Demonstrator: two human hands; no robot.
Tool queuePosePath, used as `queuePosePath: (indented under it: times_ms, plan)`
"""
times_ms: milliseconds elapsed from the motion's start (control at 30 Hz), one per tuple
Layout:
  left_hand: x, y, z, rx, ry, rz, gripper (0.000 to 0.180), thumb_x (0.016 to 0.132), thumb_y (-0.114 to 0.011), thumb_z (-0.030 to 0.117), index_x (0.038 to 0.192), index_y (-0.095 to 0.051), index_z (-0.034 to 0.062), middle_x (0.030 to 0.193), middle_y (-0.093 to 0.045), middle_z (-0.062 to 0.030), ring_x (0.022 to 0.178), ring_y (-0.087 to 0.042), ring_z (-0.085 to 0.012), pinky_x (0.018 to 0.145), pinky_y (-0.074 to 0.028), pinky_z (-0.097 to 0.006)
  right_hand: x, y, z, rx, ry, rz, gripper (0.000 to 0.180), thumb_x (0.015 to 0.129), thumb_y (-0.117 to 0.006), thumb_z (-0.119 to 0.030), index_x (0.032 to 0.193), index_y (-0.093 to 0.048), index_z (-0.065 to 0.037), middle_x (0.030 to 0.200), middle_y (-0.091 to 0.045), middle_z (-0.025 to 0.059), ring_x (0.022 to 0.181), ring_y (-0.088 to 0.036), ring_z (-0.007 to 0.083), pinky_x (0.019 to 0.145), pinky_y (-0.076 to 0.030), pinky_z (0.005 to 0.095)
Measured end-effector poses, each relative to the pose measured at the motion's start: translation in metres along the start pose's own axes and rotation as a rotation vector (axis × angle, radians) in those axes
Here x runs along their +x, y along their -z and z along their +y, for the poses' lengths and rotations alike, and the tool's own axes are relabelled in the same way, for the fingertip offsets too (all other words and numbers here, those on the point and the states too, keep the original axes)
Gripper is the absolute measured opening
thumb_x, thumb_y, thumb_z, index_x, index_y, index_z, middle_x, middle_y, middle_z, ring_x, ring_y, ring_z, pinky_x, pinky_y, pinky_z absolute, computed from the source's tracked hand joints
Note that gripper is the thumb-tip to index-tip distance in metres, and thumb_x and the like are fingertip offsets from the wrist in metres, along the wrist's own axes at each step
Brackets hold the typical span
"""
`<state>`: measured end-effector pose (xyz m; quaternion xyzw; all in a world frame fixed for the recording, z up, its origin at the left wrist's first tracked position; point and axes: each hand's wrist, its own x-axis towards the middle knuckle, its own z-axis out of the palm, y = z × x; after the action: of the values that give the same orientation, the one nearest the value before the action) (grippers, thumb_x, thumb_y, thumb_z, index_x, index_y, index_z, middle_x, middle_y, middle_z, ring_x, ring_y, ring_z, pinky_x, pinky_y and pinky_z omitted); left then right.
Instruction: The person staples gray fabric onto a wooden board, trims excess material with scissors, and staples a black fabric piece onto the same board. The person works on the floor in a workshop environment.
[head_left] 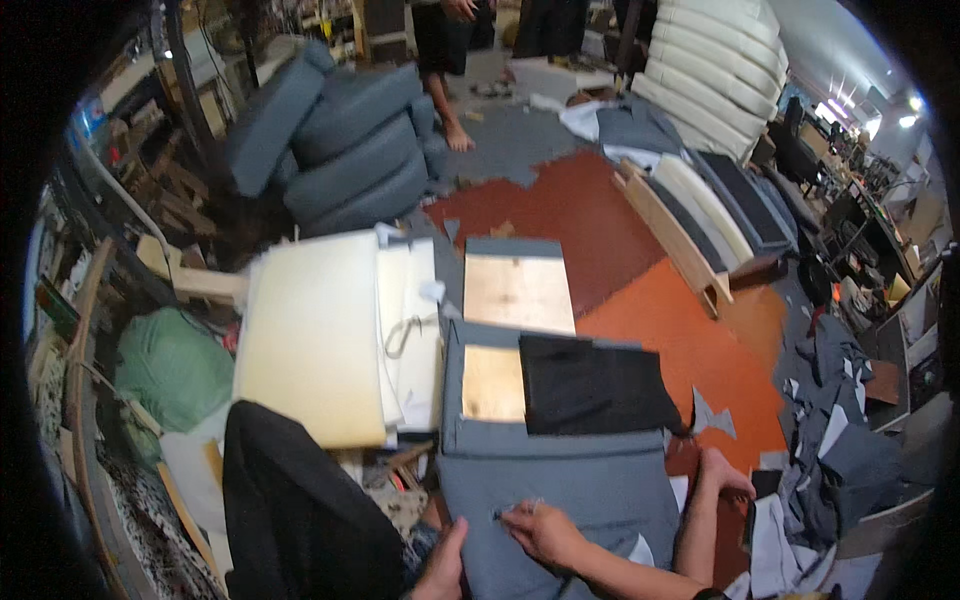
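In front of me lies a padded panel covered in blue-grey fabric (570, 480). My right hand (548, 537) is over its near part, thumb and fingers pinched together at a small dark spot on the cloth. What they pinch is too small to make out. At the panel's left edge is my left hand (443, 568), its thumb stretched upward along the side; its other fingers are mostly hidden. A black cloth (595, 385) lies across the panel's far part, beside a bare plywood area (492, 384). Just beyond, a plywood board with a grey fabric strip (518, 290) lies flat.
Left of the panel are cream foam sheets (312, 340), a black fabric piece (300, 510) and a green bundle (172, 365). Grey cushions (355, 150) are piled far left. A wooden frame part (680, 235) and fabric scraps (820, 470) lie right. Another person (445, 75) stands ahead.
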<state>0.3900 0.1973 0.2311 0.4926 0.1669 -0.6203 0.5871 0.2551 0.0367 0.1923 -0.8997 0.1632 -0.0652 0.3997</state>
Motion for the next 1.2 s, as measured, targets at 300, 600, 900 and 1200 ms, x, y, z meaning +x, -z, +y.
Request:
queuePosePath:
  times_ms: [300, 600, 900, 1200]
  plan:
    - [0.001, -0.019, -0.013, 0.102, -0.217, -0.055, 0.068, 0.108, -0.053, 0.046, 0.160, -0.038, 0.0040, 0.160, -0.046, -0.0120, 0.143, -0.046, -0.0298, 0.120, -0.038, -0.042, -0.005, 0.009, -0.001, 0.105, -0.326, -0.128, 0.039, 0.101, -0.052, -0.011, 0.138, -0.059, -0.002, 0.128, -0.063, 0.0344, 0.119, -0.060, 0.0517, 0.100, -0.050, 0.0551]
    - [0.009, -0.009, -0.011, 0.068, -0.172, -0.054, 0.069, 0.108, -0.055, 0.035, 0.166, -0.023, 0.0142, 0.160, -0.040, -0.0093, 0.143, -0.045, -0.0286, 0.118, -0.041, -0.042, 0.028, 0.015, 0.035, -0.054, -0.066, -0.524, 0.029, 0.098, -0.058, -0.019, 0.122, -0.059, -0.002, 0.112, -0.068, 0.0295, 0.107, -0.064, 0.0505, 0.091, -0.050, 0.0588]
    - [0.011, -0.006, 0.005, -0.088, 0.049, -0.008, 0.070, 0.105, -0.057, 0.051, 0.154, -0.044, 0.0025, 0.148, -0.058, -0.0133, 0.133, -0.056, -0.0299, 0.117, -0.043, -0.042, 0.047, -0.027, 0.066, 0.096, 0.211, -0.380, 0.023, 0.096, -0.055, -0.020, 0.105, -0.064, -0.001, 0.108, -0.068, 0.0290, 0.103, -0.065, 0.0487, 0.088, -0.051, 0.0578]
    - [0.008, -0.007, 0.008, -0.074, 0.060, -0.042, 0.074, 0.107, -0.051, 0.055, 0.158, -0.040, 0.0034, 0.155, -0.052, -0.0130, 0.138, -0.051, -0.0312, 0.119, -0.040, -0.043, 0.070, 0.013, 0.034, 0.115, 0.128, -0.747, 0.027, 0.095, -0.057, -0.025, 0.110, -0.066, -0.003, 0.107, -0.070, 0.0290, 0.100, -0.067, 0.0491, 0.083, -0.053, 0.0565]
